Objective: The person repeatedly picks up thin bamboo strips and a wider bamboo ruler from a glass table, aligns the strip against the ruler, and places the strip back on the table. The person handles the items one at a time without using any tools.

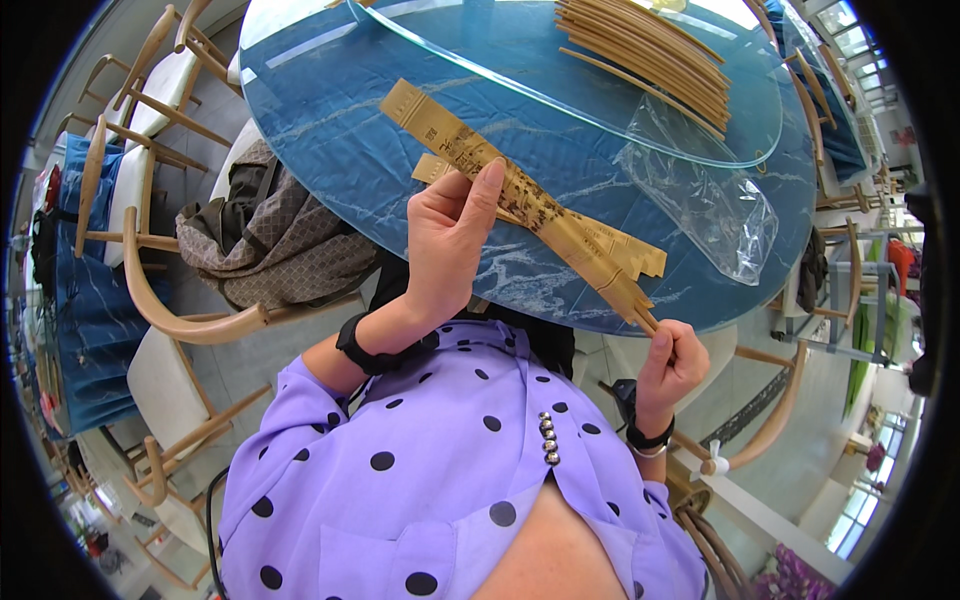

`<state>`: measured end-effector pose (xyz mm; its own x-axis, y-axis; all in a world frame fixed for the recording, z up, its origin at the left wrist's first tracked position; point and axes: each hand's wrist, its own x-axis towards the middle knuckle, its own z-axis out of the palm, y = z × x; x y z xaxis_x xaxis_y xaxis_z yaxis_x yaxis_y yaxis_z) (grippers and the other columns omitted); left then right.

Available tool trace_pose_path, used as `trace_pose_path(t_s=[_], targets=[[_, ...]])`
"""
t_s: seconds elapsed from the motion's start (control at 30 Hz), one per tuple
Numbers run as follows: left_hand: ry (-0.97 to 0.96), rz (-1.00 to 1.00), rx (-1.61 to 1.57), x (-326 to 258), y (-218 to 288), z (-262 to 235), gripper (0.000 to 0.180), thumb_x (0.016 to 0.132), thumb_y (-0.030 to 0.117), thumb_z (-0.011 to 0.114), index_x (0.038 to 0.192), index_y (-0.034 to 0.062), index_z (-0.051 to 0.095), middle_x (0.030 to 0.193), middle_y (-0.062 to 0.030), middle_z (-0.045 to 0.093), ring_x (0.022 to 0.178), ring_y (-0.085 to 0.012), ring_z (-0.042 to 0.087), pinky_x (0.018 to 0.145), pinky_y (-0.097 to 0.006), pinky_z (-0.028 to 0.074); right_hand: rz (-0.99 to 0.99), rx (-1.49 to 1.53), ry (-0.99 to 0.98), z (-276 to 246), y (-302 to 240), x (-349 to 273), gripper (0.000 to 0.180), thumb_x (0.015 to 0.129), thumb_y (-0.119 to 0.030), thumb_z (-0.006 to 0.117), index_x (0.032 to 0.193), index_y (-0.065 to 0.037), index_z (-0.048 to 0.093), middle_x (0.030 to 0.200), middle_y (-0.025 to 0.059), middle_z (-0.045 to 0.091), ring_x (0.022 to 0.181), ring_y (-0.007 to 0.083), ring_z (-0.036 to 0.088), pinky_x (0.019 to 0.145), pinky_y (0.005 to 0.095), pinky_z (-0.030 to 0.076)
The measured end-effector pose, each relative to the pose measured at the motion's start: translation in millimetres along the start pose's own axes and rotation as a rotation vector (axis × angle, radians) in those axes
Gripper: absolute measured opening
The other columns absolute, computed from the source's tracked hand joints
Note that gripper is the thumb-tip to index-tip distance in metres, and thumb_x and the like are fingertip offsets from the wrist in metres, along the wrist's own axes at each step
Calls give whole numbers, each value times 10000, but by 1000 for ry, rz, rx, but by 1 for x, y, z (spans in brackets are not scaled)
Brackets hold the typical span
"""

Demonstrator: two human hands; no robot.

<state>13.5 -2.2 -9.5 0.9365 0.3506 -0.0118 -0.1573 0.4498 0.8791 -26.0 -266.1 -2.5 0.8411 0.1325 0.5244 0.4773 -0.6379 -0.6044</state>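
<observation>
In front of me, my left hand (455,235) is closed on a long gold-brown paper chopstick sleeve (575,250), its thumb lying along the printed middle. From the sleeve's lower right end stick out the brown tips of chopsticks (643,317). My right hand (668,368) is closed too, pinching those tips between thumb and fingers. A second gold paper sleeve (640,252) lies crosswise beneath the held one, partly hidden by it and by my left hand. Whether this lower sleeve is also held or rests on the table, I cannot tell.
The round table (510,285) has blue cloth under glass. A raised glass turntable (450,50) carries a pile of brown chopsticks (650,55). A crumpled clear plastic bag (715,215) lies beside it. At left, a patterned bag (280,235) sits on a wooden chair (200,325).
</observation>
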Motion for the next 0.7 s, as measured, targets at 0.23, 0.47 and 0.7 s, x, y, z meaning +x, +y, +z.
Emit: trace_pose_path(t_s=[0.23, 0.47, 0.7], targets=[[-117, -8, -69, -1, -6, -5, 253, 1045, 242, 608, 934, 34, 700, 697, 41, 585, 528, -6, 332, 459, -212, 213, -52, 8, -12, 6, 1, 2, 243, 990, -190, 624, 826, -11, 633, 620, 48, 539, 506, 149, 455, 496, 284, 341], [-32, 31, -13, 2, -2, -1, 267, 1047, 245, 606, 889, 42, 677, 652, 64, 518, 531, 2, 321, 469, -208, 215, -53, -1, -11, 4, 1, 2, 244, 1007, -183, 596, 845, -7, 640, 620, 34, 534, 516, 123, 456, 504, 274, 340], [-59, 9, -21, -3, 1, 0, 303, 1033, 231, 638, 791, 47, 636, 649, 87, 476, 574, 4, 333, 494, -214, 224, 26, 53, -72, 11, -6, 6, 249, 998, -186, 613, 844, 10, 624, 680, 97, 581, 539, 211, 520, 518, 300, 394]])
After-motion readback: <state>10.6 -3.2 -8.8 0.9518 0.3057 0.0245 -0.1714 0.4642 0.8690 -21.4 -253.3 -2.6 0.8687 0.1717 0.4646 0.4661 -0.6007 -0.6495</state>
